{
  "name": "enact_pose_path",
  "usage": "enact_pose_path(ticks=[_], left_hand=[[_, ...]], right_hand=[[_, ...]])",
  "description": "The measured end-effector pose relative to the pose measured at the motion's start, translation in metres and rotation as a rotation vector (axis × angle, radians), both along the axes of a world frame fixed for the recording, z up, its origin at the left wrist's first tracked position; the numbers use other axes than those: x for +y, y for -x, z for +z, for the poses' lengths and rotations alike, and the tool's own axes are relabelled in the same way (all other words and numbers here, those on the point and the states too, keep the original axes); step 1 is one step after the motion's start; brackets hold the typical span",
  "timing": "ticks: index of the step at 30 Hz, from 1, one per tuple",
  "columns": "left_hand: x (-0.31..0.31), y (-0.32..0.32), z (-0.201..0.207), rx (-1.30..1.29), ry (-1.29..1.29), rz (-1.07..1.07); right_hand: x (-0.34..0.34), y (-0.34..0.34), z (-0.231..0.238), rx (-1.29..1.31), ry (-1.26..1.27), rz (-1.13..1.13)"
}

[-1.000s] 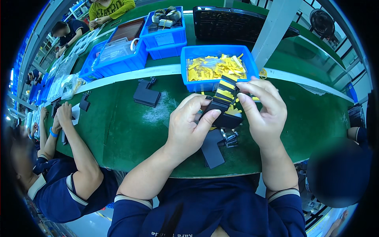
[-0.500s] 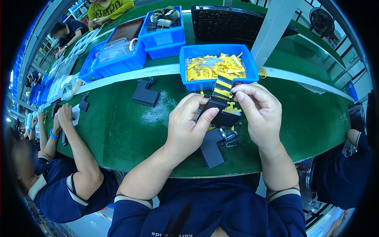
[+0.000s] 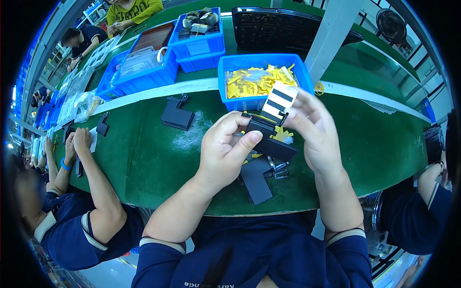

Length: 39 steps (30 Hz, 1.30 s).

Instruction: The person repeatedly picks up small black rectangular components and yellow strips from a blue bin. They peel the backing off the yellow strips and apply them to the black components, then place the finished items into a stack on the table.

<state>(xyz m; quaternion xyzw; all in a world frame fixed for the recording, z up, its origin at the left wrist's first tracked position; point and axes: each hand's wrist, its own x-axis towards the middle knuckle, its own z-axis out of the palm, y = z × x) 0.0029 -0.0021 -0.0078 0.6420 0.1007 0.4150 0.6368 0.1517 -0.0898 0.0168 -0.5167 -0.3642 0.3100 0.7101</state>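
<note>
My left hand (image 3: pixel 221 153) is closed round a black plastic part (image 3: pixel 280 147), thumb on top, holding it above the table. From its upper end rises a strip with black and pale yellow stripes (image 3: pixel 278 102), now catching the light. My right hand (image 3: pixel 321 132), slightly blurred, has its fingers curled at the strip's right edge; the fingertips are partly hidden. Below lies another black L-shaped part (image 3: pixel 257 180) with small metallic pieces (image 3: pixel 280 170) beside it. Several yellow strips (image 3: pixel 284 135) show on the table behind the held part.
A blue bin (image 3: pixel 245 104) of yellow strips stands beyond my hands, near a metal post (image 3: pixel 331 41). More black parts (image 3: pixel 176 115) lie left of centre. Blue crates (image 3: pixel 144 79) stand further back. Co-workers sit at the left (image 3: pixel 96 206) and right (image 3: pixel 418 216).
The striped strip has tilted to the right, and its stripes look paler. My right hand has turned and risen a little beside it. My left hand keeps the black part, shifted slightly.
</note>
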Motion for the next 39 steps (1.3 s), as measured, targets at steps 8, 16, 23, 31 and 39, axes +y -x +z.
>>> enact_pose_path(ticks=[8,16,23,31,39], left_hand=[[0.007,0.006,-0.002,0.078,0.124,-0.206],[0.007,0.007,0.000,0.130,-0.071,-0.173],[0.010,0.006,-0.002,0.039,0.121,-0.346],[0.047,0.011,0.000,0.118,0.177,-0.139],[0.131,0.054,-0.005,0.887,-0.367,0.855]], right_hand=[[-0.002,0.002,0.004,-0.393,-0.124,-0.006],[-0.008,-0.014,0.003,0.020,-0.034,0.450],[-0.007,-0.015,0.000,0.080,0.007,0.509],[0.004,-0.006,-0.006,-0.803,0.277,-0.026],[0.008,-0.010,-0.018,-0.461,0.226,-0.052]])
